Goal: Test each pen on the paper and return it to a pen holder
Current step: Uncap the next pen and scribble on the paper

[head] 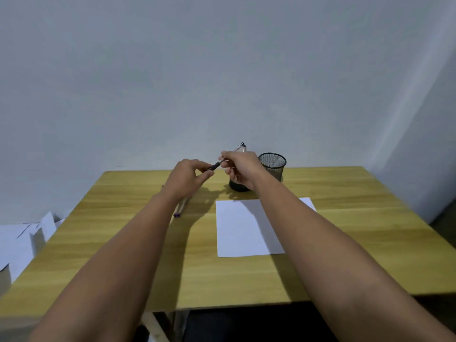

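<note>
Head view puts the pen [228, 156] in the air above the far half of the wooden table [345, 255], slanted from a dark grip end at 8 o'clock to a clear barrel and dark cap end at 2 o'clock. Right hand [243, 170] pinches the clear barrel between thumb and curled fingers; left hand [188, 177] pinches the dark grip end with thumb and forefinger, its other fingers loosely curled.

Just behind the right hand, partly hidden by it, stands a dark pen holder [238, 186]; a second black mesh pen holder [273, 165] stands at 3 o'clock from it, near the table's far edge and the wall. A blank white sheet of paper [243, 230] lies flat at 6 o'clock from the holders, partly under the right forearm, with bare tabletop on all its sides.

Pencils [179, 210] lie under the left wrist, at 9 o'clock from the paper. Loose white papers [22, 240] sit beyond the table's left edge.
</note>
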Available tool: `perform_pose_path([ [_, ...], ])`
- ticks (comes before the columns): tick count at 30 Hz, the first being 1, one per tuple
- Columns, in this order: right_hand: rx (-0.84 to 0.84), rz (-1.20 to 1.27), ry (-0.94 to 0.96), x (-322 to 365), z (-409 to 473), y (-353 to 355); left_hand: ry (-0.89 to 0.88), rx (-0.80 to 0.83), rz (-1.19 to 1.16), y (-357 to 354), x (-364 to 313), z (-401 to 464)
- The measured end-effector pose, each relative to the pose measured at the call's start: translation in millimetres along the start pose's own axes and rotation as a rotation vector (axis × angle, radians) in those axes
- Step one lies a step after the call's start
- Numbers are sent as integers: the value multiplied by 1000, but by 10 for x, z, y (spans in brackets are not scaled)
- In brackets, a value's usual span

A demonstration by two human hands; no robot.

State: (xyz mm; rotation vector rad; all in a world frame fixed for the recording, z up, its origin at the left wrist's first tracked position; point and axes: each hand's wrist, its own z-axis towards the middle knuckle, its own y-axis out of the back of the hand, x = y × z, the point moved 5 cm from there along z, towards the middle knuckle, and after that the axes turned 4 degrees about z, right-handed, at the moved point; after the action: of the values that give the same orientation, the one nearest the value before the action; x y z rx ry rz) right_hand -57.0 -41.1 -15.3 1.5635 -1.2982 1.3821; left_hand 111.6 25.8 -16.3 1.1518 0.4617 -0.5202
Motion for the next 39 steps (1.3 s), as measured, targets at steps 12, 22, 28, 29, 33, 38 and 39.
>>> perform_pose_path([
  [12,-385,-42,92,-180,-18,438,150,305,-249,-536,-632,-296],
  [22,-409,1,369,364,-189,943,124,61,601,-513,147,-380],
  [28,-345,38,354,-189,-275,986,197,104,827,-671,369,-323],
  [29,-342,45,343,-294,-272,1010,204,110,833,-687,386,-336],
  [33,-355,95,270,-667,-234,1108,174,33,789,-708,330,-407],
  [38,-288,122,214,-878,-102,1015,-171,10,494,-867,126,-565],
  [39,-288,91,229,-865,-75,974,-199,53,478,-910,120,-593],
])
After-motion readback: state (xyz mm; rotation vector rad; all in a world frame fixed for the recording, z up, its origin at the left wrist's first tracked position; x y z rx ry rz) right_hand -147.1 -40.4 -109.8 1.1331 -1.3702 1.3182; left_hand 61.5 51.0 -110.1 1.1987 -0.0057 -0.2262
